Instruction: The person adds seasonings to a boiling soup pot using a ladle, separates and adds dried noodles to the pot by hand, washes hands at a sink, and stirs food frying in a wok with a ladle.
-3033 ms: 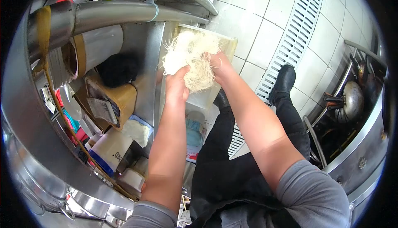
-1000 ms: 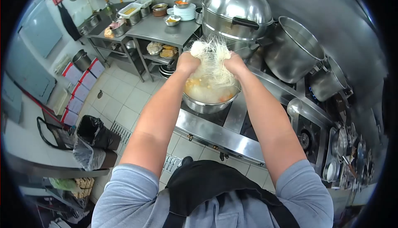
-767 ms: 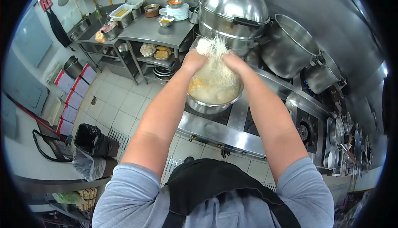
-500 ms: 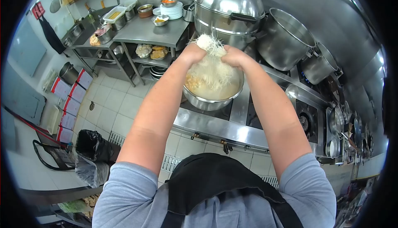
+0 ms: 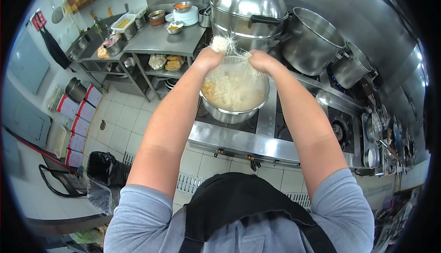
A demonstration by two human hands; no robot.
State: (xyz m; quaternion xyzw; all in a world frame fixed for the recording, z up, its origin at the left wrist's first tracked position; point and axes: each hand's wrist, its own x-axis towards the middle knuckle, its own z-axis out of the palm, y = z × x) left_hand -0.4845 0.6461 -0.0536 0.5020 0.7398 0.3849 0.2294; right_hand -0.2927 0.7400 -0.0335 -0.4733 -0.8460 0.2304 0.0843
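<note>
My left hand is closed round a bundle of thin white noodles, with loose strands sticking out past the fingers. My right hand grips a smaller bunch of the same noodles, some strands hanging down. Both hands are above the far rim of a wide steel pot on the stove. Inside the pot, more noodles lie in a heap, with pale yellowish pieces at the left side. Haze that looks like steam blurs the right part of the contents.
A large domed steamer stands right behind the pot. Two tall stockpots, one of them the bigger stockpot, are at the right. A steel table with plates and bowls is at the left. A ladle lies near the burners.
My hands have moved apart, and the noodle bundle has split between them. More noodles now lie in the pot, and fewer strands hang below my hands. The view has shifted slightly.
</note>
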